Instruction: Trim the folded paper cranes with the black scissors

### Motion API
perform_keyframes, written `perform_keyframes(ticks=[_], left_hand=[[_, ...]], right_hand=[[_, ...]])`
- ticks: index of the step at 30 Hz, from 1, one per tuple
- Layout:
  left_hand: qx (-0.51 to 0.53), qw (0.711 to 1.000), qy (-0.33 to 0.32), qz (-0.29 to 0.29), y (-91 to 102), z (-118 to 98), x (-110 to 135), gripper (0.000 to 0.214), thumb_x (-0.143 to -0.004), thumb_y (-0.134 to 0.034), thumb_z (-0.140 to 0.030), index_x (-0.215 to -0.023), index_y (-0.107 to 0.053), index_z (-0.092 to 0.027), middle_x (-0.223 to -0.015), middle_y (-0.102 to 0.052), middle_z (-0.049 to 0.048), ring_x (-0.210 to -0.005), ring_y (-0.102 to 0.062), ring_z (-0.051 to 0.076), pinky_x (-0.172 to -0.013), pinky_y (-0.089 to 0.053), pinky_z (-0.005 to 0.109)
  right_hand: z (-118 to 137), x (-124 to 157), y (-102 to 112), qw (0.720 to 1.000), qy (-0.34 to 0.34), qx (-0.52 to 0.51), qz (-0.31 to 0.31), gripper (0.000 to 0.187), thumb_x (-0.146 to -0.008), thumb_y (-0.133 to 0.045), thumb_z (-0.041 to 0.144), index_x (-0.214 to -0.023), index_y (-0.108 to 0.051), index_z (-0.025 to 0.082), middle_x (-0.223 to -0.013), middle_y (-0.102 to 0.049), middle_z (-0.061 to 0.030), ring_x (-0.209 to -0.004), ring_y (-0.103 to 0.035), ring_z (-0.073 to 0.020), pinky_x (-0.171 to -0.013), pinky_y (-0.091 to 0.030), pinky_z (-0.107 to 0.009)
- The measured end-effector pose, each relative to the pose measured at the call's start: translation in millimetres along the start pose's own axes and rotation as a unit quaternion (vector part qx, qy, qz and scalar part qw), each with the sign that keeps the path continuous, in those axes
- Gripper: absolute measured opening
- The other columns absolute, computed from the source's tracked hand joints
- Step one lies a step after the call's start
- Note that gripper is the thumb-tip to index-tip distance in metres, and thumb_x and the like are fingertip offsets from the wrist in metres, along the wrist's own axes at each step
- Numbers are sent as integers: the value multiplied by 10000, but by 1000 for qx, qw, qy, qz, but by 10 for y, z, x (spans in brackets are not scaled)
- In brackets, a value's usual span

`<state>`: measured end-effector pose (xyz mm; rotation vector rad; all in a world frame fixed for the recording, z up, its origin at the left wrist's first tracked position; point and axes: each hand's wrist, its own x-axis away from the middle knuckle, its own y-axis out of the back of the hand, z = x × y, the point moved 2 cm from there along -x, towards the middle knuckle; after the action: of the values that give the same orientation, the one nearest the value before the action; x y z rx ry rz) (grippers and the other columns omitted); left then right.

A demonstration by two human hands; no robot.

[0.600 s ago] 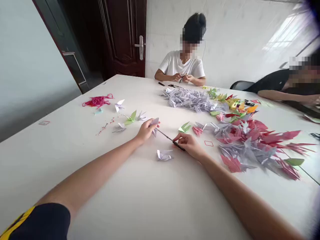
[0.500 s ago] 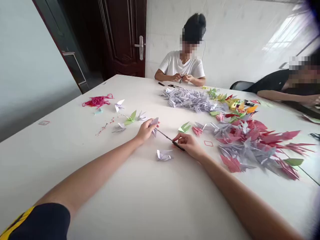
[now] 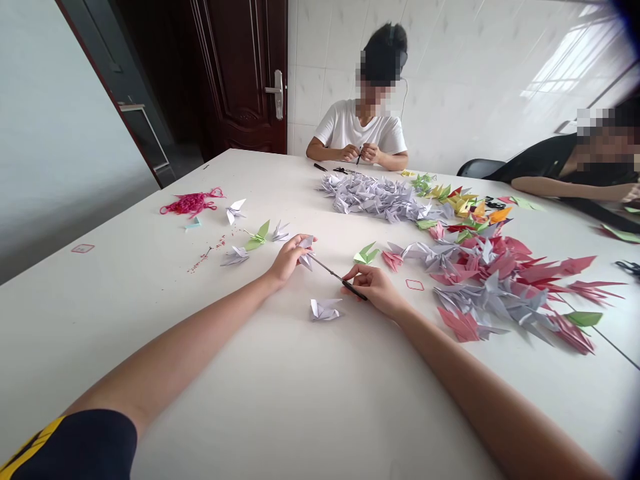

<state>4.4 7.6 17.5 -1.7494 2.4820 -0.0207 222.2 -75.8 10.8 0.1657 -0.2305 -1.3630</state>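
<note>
left hand (image 3: 289, 260) pinching a paper crane (image 3: 306, 253); right hand (image 3: 373, 287) pinching a thin dark rod (image 3: 327, 272). white table (image 3: 250, 373) below; dark wooden door (image 3: 240, 80) far left.

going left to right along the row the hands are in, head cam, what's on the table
small pink square outline → scattered red specks → lavender paper crane → left hand holding a folded paper crane → right hand holding a black-handled tool → small red square outline → heap of lavender and red paper cranes
</note>
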Motion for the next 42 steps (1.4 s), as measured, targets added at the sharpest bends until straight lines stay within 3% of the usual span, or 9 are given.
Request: perform_keyframes(ticks=[4,8,15,22,26,32,42], left_hand=[[76,997,7,22,-7,-43,17,554,-580,-491,-157,-1116,-615,-216,-973,-551,32,-936,-544,169,-683,-450,228],[69,997,14,23,-18,-22,6,615,-536,-501,-123,-1135,-599,-224,-1004,-546,35,-975,-530,174,-686,-444,229],[59,998,24,15,-11,25,-25,527,-640,-578,-206,-1166,-581,-223,-1020,-567,34,-867,-542,151,-743,-486,277],[54,997,0,50,19,41,-12,504,-660,-639,-202,-1160,-589,-234,-1065,-550,28,-914,-537,146,-765,-486,273],[19,999,-7,44,14,43,-9,513,-701,-691,-259,-1199,-574,-222,-1060,-555,35,-882,-549,139,-780,-481,283],[-5,999,-10,40,-12,21,6,583,-700,-745,-284,-1247,-551,-226,-1226,-534,76,-917,-569,148,-774,-491,281],[-25,999,-23,25,-6,77,-21,436,-774,-608,-202,-1209,-587,-216,-1137,-553,69,-962,-565,166,-789,-534,296]], right_hand=[[-24,0,14,1000,1,2,-2,317,-714,-808,436,-839,-635,200,-504,-534,68,-501,-477,-105,-565,-345,-256],[-18,5,16,1000,3,-7,0,317,-734,-791,451,-848,-636,200,-509,-550,58,-533,-511,-120,-601,-378,-266],[7,5,8,1000,-3,7,-12,355,-694,-819,467,-840,-626,208,-507,-556,56,-505,-467,-114,-557,-326,-263],[23,8,-15,1000,-2,6,-16,392,-674,-822,509,-819,-622,205,-488,-511,75,-486,-445,-105,-534,-309,-257],[35,6,-22,1000,-2,5,-18,421,-659,-823,532,-820,-611,206,-485,-513,76,-482,-447,-104,-530,-317,-256],[36,12,-10,1000,-3,4,-17,391,-687,-805,523,-828,-608,216,-492,-547,59,-517,-504,-127,-575,-373,-274],[19,13,-3,1000,-6,1,-17,357,-705,-806,483,-836,-615,211,-502,-547,61,-522,-526,-130,-556,-340,-259]])
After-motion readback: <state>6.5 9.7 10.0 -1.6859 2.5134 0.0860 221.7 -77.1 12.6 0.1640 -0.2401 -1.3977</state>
